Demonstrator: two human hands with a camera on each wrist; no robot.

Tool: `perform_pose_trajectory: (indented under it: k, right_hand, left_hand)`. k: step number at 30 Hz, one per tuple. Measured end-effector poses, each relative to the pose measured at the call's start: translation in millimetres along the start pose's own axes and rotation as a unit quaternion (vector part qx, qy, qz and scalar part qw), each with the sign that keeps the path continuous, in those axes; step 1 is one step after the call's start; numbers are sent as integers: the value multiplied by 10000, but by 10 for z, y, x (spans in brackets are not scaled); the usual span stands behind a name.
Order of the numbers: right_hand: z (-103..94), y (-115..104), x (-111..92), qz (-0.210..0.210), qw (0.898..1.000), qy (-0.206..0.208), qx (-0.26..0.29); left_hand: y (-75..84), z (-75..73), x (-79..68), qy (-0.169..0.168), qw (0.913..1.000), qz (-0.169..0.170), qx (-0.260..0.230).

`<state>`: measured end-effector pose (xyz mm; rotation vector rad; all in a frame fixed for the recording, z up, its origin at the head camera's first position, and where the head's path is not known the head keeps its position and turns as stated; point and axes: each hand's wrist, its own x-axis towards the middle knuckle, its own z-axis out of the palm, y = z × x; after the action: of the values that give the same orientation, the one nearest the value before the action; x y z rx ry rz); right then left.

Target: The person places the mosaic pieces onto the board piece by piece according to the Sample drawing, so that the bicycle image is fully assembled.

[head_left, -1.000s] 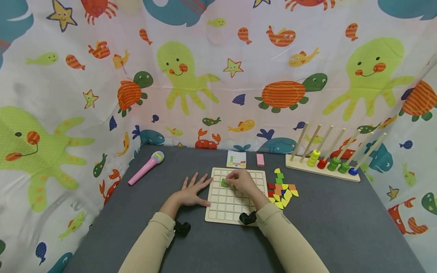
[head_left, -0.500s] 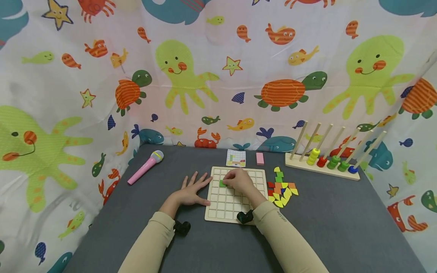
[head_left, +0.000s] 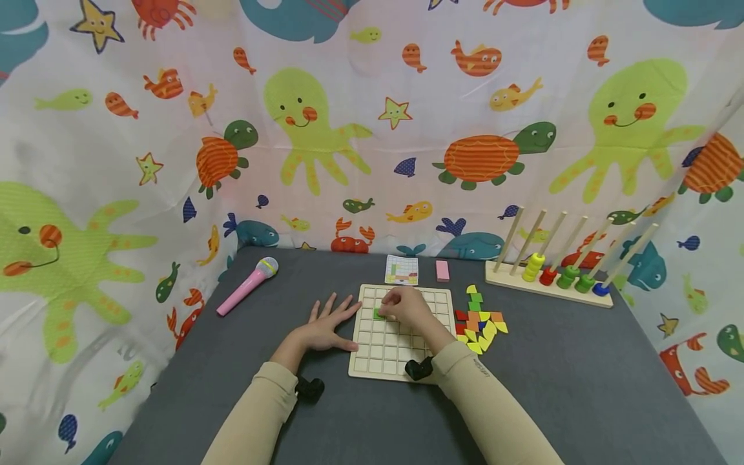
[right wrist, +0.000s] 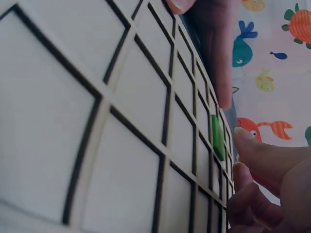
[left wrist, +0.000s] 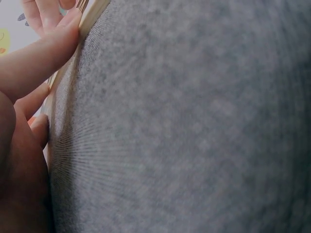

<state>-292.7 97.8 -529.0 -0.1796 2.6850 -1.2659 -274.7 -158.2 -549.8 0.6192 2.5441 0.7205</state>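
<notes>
My left hand (head_left: 324, 327) rests with spread fingers at the left edge of the wooden grid board (head_left: 383, 354). In the left wrist view its thumb (left wrist: 46, 56) touches the board's rim. A green tile (right wrist: 217, 138) sits in a cell near the board's upper left. My right hand (head_left: 409, 309) hovers just right of that tile, partly covering it in the head view. In the right wrist view its fingertips (right wrist: 241, 134) look slightly apart from the tile, with nothing visible between them.
Loose coloured tiles (head_left: 484, 325) lie right of the board. Behind it are a printed pattern card (head_left: 401, 270) and a pink block (head_left: 442, 271). A pink toy microphone (head_left: 248, 286) lies left; a peg rack with rings (head_left: 549, 284) stands at the back right.
My right hand has moved the green tile slightly left into a cell, then drawn up and back a little from it. The left hand has stayed in place.
</notes>
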Motion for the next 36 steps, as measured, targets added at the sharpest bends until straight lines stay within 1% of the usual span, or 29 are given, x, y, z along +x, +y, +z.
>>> perform_pose_trajectory:
  k: [4,8,13,19,23,26,31,36]
  right_hand:
    - [-80,-5,-21,-33,10000,43,62]
    - [-192,-19,-63,-98,9998,187,42]
    - [-326,3,-108,-136,9995,272,80]
    - [-470,65,-155,-145,9990,383,184]
    - [-549,86,-186,-75,9985,455,301]
    - [-601,132,-191,-53,9982,534,253]
    - [-711,209,-204,-209,9972,666,251]
    - [-833,282,-254,-117,9969,737,229]
  left_hand:
    - [-3,2,2,0,10000,-23,-9]
    - [-8,9,7,21,10000,26,-33]
    - [-8,13,8,16,10000,3,-34]
    - [-7,8,3,51,9999,72,-72]
    - [8,7,-16,88,9999,110,-47]
    - [13,12,-22,131,9998,118,-38]
    - [17,12,-23,159,9997,157,-59]
    - [5,13,-28,144,9996,198,-101]
